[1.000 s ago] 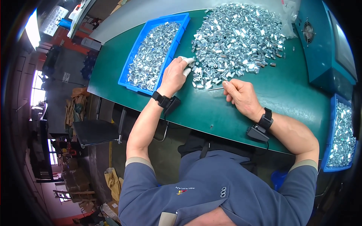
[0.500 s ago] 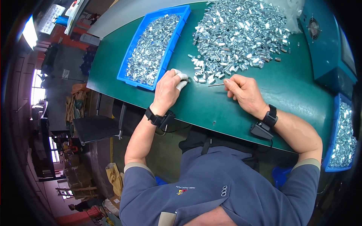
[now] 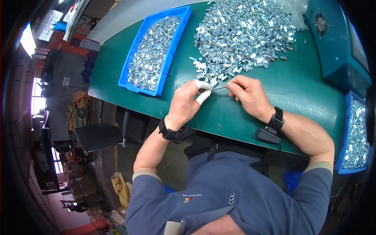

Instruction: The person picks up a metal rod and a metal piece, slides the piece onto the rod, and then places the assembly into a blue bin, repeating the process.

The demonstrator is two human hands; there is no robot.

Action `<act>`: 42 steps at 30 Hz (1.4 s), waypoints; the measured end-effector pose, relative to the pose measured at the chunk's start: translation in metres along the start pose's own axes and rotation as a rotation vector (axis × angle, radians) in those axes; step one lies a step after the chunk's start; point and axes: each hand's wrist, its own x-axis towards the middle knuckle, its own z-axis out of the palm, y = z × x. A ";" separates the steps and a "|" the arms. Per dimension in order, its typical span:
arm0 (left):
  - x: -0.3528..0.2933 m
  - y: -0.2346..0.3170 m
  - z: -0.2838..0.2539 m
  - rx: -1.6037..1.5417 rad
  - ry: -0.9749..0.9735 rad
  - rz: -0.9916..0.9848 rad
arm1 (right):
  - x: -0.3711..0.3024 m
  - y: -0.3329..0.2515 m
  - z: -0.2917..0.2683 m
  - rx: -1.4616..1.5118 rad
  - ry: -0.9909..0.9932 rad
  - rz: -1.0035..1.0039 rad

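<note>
My left hand (image 3: pixel 185 101), with white coverings on thumb and forefinger, is closed in a pinch at the near edge of the pile. Between those fingertips is a small metal part, mostly hidden. A thin metal rod (image 3: pixel 219 88) is pinched in my right hand (image 3: pixel 250 96), and its tip reaches the left fingertips. Whether the tip is inside the part cannot be seen. Just beyond both hands spreads a large pile of short silvery metal sleeves (image 3: pixel 244 37), some showing a hole through the end.
A blue tray (image 3: pixel 169 62) filled with similar metal pieces stands on the green table (image 3: pixel 111 72) at left. Another filled blue tray (image 3: pixel 340 160) is at far right, below a teal machine (image 3: pixel 333 47). A clear plastic bag (image 3: pixel 298 15) lies behind the pile. A black chair (image 3: pixel 98 137) stands at left.
My left hand has moved right, away from the blue tray, bringing its pinch to the rod's tip. My right hand has shifted slightly left with the rod. The view has moved slightly.
</note>
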 end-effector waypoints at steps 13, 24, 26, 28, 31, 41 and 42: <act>0.002 0.018 0.016 -0.192 0.011 -0.105 | -0.004 -0.001 0.000 -0.055 -0.098 0.021; 0.003 0.017 0.023 -0.132 0.130 0.033 | -0.003 0.002 0.001 -0.013 -0.056 0.027; 0.003 0.014 0.013 -0.082 0.123 0.043 | -0.001 0.002 0.000 0.008 -0.050 0.041; 0.003 -0.001 -0.003 -0.022 0.152 0.008 | 0.002 0.003 -0.003 0.113 0.026 0.068; 0.014 -0.035 -0.043 0.061 0.314 -0.078 | 0.002 0.002 -0.002 0.078 -0.004 0.066; 0.070 -0.085 -0.049 0.402 0.142 0.122 | 0.002 0.001 -0.001 0.060 -0.005 0.068; 0.073 -0.083 -0.038 0.406 0.093 0.125 | 0.002 0.002 -0.001 0.070 0.007 0.065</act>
